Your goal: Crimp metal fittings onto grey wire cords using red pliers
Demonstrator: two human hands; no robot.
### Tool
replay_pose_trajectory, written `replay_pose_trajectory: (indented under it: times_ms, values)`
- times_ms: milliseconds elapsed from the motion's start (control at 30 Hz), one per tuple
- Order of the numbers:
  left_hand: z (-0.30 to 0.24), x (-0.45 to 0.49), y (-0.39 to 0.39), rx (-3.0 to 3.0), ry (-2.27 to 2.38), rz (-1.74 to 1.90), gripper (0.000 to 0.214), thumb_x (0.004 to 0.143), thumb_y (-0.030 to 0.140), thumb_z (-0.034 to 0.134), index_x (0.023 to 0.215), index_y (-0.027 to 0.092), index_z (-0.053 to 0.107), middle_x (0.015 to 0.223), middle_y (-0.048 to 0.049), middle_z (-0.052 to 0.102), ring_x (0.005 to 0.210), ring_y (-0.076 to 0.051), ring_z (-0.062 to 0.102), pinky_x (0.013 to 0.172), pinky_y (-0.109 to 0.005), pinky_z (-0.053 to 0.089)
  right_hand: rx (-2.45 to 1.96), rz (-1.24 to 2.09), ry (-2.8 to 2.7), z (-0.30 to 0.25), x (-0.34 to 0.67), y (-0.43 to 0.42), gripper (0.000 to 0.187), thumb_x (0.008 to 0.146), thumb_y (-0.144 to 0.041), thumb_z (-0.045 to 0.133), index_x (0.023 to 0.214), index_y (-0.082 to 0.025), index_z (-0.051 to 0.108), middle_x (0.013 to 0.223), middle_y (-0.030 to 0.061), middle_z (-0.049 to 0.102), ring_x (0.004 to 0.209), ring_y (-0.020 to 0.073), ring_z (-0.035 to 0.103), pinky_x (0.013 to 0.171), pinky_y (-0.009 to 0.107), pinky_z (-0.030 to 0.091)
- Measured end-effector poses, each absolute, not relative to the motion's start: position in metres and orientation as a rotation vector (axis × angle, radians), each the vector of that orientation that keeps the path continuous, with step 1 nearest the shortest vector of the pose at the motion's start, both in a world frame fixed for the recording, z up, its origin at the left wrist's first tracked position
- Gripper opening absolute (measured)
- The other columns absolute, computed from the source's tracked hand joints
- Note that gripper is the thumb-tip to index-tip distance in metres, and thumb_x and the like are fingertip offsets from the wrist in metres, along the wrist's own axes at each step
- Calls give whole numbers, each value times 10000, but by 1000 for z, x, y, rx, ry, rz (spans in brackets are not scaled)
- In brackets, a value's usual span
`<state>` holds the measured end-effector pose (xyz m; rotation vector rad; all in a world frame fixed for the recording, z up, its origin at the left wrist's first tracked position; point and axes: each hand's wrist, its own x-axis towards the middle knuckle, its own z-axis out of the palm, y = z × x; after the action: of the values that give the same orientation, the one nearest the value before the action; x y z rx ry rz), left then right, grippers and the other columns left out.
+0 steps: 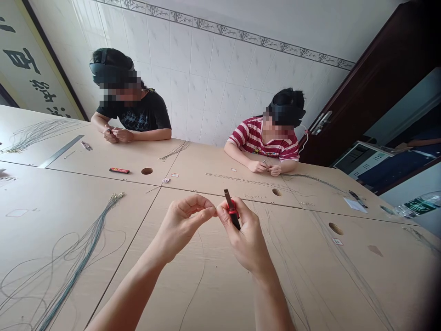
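Observation:
My left hand [184,223] is held above the tan table [220,294] with thumb and forefinger pinched on a thin wire [198,276] that trails down toward me. My right hand [246,234] meets it fingertip to fingertip and is wrapped round a small red and black tool [232,209] whose dark end sticks up. The pinched wire end itself is too small to make out.
A bundle of thin wires [79,262] lies at the left, more wires [347,266] run across the right. Two people sit opposite, one in a black shirt [138,115], one in a striped shirt [265,140], both handling small parts. A metal ruler [60,151], a red and black box [119,170] and a bottle [418,204] lie about.

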<state>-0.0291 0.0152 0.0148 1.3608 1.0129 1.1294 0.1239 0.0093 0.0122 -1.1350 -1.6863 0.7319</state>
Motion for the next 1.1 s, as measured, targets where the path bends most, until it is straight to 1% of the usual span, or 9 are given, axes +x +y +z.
replay_pose_trajectory:
  times_ms: [167, 467, 700, 833, 967, 1100]
  values:
    - [16, -29, 15, 1350, 1000, 1119, 205, 848, 396, 617, 809, 196, 641, 862, -30, 682, 911, -202, 618, 853, -335, 447, -1157, 732, -1706, 13, 125, 9, 123, 923, -300, 483, 833, -219, 501, 830, 4, 582, 743, 133, 515, 664, 244, 399]
    - [17, -31, 16, 1326, 984, 1131, 217, 842, 407, 627, 818, 191, 636, 872, -33, 677, 869, -178, 594, 832, -317, 444, -1130, 795, -1689, 14, 125, 9, 146, 919, -326, 501, 836, -209, 526, 752, -15, 572, 647, 110, 487, 568, 228, 347]
    - [17, -32, 14, 1329, 996, 1128, 217, 841, 399, 623, 813, 184, 633, 841, -36, 669, 909, -207, 613, 847, -338, 453, -1154, 727, -1717, 12, 124, 10, 134, 915, -308, 499, 825, -208, 498, 793, 0, 563, 709, 126, 503, 626, 241, 377]
    - [17, -32, 15, 1331, 1012, 1125, 223, 836, 407, 620, 828, 187, 658, 853, -50, 684, 927, -228, 619, 829, -346, 466, -1147, 732, -1706, 13, 124, 10, 149, 920, -318, 491, 817, -211, 498, 772, -5, 568, 675, 122, 503, 593, 240, 367]
    - [17, -32, 16, 1340, 1001, 1138, 213, 843, 394, 615, 828, 186, 657, 873, -47, 699, 910, -211, 623, 830, -334, 467, -1139, 737, -1697, 14, 124, 10, 154, 919, -326, 494, 816, -212, 506, 772, -6, 576, 669, 120, 508, 575, 239, 357]
    - [18, -31, 15, 1346, 1011, 1166, 218, 836, 391, 621, 814, 177, 652, 867, -53, 707, 874, -204, 633, 795, -322, 476, -1136, 763, -1691, 15, 124, 10, 166, 917, -350, 497, 834, -210, 527, 760, -4, 573, 668, 122, 510, 579, 240, 363]
